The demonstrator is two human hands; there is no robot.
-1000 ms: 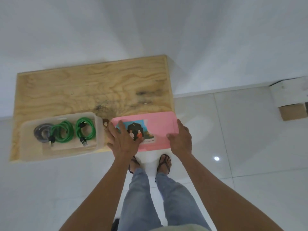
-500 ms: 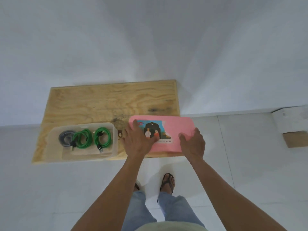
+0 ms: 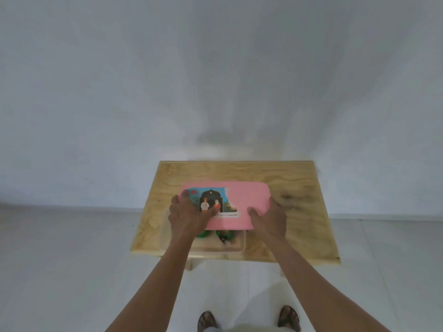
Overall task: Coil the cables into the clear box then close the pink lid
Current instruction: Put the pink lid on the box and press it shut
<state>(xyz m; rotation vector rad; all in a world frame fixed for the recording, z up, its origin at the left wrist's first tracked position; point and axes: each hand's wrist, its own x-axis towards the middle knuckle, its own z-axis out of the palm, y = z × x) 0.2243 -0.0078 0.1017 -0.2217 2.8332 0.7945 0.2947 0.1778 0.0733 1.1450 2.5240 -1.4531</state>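
The pink lid [image 3: 247,197], with a picture sticker on its left half, sits over the far part of the clear box [image 3: 236,246]. My left hand [image 3: 189,215] holds the lid's left end, fingers spread on top. My right hand [image 3: 269,218] grips its right near corner, thumb on top. Below the lid's near edge, parts of the green coiled cables [image 3: 226,234] show inside the box. The grey cable is hidden.
The box stands near the front edge of a small plywood table [image 3: 299,188] set against a white wall. White tiled floor surrounds it, and my sandalled feet [image 3: 207,319] are below.
Both hands carried the pink lid leftward from the table's right side to above the clear box. The camera view shifted, so the table now sits centred.
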